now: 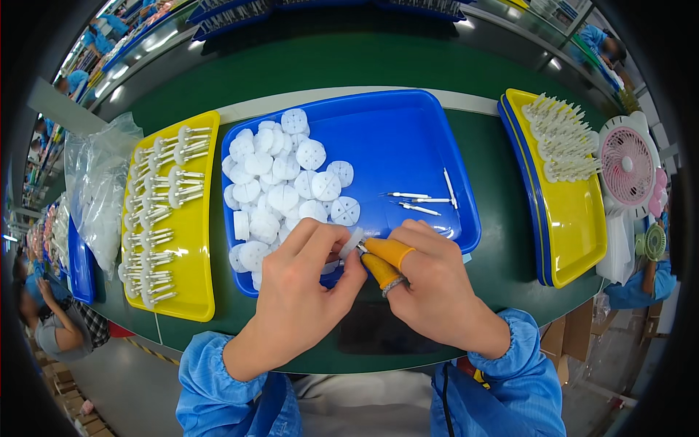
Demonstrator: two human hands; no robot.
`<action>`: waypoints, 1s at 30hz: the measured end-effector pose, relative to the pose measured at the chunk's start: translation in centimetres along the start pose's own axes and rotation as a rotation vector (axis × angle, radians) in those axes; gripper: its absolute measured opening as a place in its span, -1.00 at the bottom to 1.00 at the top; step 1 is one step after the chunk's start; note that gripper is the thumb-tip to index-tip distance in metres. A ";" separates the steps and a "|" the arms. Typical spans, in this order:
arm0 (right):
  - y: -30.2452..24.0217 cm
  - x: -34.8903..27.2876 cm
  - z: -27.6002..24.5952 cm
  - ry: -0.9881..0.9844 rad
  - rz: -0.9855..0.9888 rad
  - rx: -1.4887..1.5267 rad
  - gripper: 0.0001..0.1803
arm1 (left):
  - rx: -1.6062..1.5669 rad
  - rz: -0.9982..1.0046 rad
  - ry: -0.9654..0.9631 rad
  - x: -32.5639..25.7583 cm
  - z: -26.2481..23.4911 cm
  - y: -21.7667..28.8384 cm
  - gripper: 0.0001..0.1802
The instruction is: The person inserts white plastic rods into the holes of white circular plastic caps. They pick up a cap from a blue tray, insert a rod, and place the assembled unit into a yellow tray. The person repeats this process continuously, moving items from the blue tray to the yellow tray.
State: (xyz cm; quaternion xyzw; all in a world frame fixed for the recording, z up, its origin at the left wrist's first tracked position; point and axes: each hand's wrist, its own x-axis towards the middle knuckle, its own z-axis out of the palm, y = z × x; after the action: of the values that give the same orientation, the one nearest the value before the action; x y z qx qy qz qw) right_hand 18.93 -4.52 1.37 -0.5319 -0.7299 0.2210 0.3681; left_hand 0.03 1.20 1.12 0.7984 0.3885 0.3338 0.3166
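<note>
My left hand (306, 280) pinches a round white plastic disc (352, 243) on edge between thumb and fingers. My right hand (433, 280) meets it there, with yellow finger covers (388, 251) on two fingers and a ring on one. Those covered fingers are closed on a small part at the disc's face; only a metallic glint of it shows. Both hands are over the front edge of a blue tray (393, 131). Inside, many similar discs with small holes (284, 195) are heaped on the left. Several thin white sticks with metal tips (421, 210) lie on the right.
At the left, a yellow tray (196, 269) carries rows of discs fitted with sticks, beside a clear plastic bag (98, 197). Another yellow tray (575, 247), stacked on blue ones, holds more fitted discs. A pink-and-white fan (628, 164) stands at far right. Co-workers in blue sit farther off.
</note>
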 end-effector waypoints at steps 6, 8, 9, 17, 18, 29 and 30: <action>0.1 -0.8 0.9 0.133 0.023 0.043 -0.82 | -0.047 -0.015 0.021 -0.5 0.1 0.1 -0.78; -0.1 -0.9 1.2 0.152 0.040 0.056 -0.83 | -0.055 -0.033 0.000 -0.6 0.1 0.3 -0.78; -0.3 -0.8 1.4 0.161 0.050 0.067 -0.83 | -0.049 -0.030 0.004 -0.7 0.2 0.3 -0.78; 1.2 0.6 -1.5 0.054 0.132 -0.075 -0.74 | -0.014 -0.003 0.118 -0.2 0.6 0.1 -0.82; 2.0 0.5 -1.9 0.086 0.141 -0.184 -0.74 | -0.042 -0.042 0.099 -0.1 0.4 0.3 -0.83; 0.2 0.0 -2.6 0.003 0.178 0.069 -0.63 | -0.178 -0.156 0.007 0.2 -0.6 0.1 -0.84; -0.2 0.0 -2.5 0.003 0.147 0.143 -0.61 | -0.174 -0.156 0.003 0.2 -0.6 0.1 -0.84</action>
State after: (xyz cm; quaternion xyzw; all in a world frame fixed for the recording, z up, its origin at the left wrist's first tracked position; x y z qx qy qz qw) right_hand 20.73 -4.70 3.05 -0.5568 -0.6708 0.2981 0.3888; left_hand -0.33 1.47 1.62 0.7347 0.4196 0.3418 0.4092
